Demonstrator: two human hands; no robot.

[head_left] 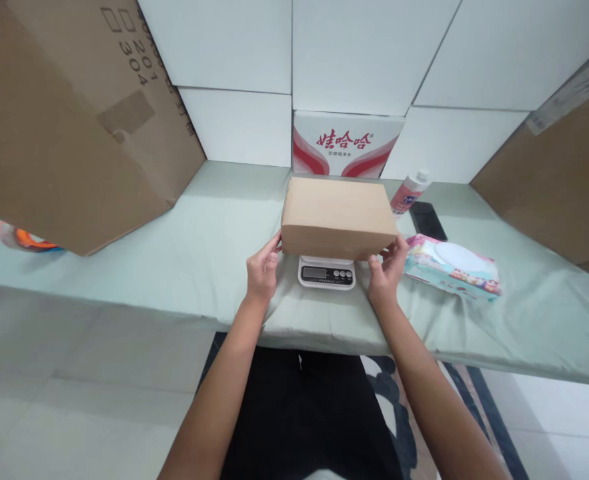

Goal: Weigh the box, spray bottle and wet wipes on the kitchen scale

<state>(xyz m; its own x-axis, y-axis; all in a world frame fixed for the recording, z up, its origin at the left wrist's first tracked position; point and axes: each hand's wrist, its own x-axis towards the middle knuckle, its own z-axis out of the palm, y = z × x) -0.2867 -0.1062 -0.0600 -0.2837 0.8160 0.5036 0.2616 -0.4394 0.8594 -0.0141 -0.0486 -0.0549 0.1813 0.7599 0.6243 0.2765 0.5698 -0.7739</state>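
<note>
The plain brown cardboard box (338,217), closed and rectangular, is sitting on the small white digital kitchen scale (327,272) in the middle of the desk draped in pale green cloth (199,253). The left hand (262,270) is touching the box's lower left corner with fingers loosely spread, and the right hand (387,270) is cupping the lower right corner the same way; neither is closing fully around it.

The box is overhanging the scale on every side, so it could be tipping or sliding off if one hand is pushing harder than the other, and its front edge is shadowing the display. A sideways slip to the right would be knocking it into the pink-and-blue soft pack of wet wipes (451,267) lying just beside it.

As for contents, the box is shut, so what it is holding cannot be told. The white and pink plastic bottle (408,192) and the black phone (427,220) are lying behind the wipes.
</note>
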